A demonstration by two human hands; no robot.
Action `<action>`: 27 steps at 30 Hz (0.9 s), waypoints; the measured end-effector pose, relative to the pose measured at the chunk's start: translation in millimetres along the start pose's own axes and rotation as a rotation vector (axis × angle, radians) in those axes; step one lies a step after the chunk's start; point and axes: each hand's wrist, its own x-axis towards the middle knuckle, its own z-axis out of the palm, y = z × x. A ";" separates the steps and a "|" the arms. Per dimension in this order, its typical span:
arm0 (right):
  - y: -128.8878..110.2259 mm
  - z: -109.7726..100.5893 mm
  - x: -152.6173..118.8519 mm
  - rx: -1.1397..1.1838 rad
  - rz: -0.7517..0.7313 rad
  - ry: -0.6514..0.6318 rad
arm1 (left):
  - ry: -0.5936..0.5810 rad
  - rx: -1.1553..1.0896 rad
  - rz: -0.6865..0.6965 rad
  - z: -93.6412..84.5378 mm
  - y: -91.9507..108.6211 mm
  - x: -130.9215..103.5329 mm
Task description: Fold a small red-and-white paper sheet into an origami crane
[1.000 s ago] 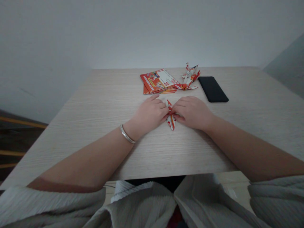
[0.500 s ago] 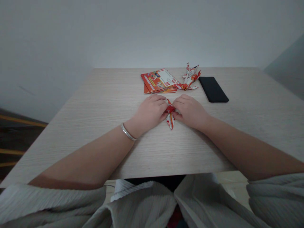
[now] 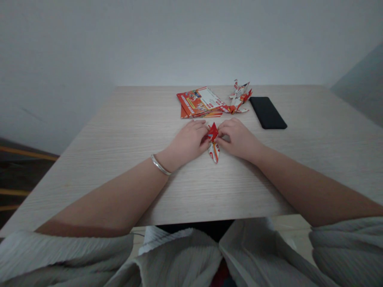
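A small piece of folded paper (image 3: 214, 150), printed red, white and orange, lies on the table between my two hands. One white-and-orange point of it faces me, and a red triangular flap stands at its far end. My left hand (image 3: 193, 138), with a silver bangle (image 3: 160, 165) on the wrist, has its fingers closed on the paper's left side. From the right, my right hand (image 3: 236, 136) pinches the paper's edge with thumb and curled fingers. The fingertips partly cover the middle of the folds.
Beyond my hands lies a stack of red printed leaflets (image 3: 200, 101). Several folded paper figures (image 3: 239, 97) touch its right side. A black phone (image 3: 268, 113) rests farther right on the pale wooden table (image 3: 119, 131). A wall (image 3: 191, 44) rises behind the table.
The red flap of the folded paper now stands up as a visible triangle, where it was flattened and partly covered by fingers. My right fingers have shifted slightly; both hands stay in place.
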 end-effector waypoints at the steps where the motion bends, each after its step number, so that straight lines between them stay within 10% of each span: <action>1: 3.3 2.3 1.1 0.020 -0.004 0.004 | -0.006 -0.034 -0.022 1.1 -0.7 0.0; 27: -12.3 3.5 2.8 -0.150 0.247 0.073 | -0.015 -0.098 -0.281 -5.7 8.3 -2.1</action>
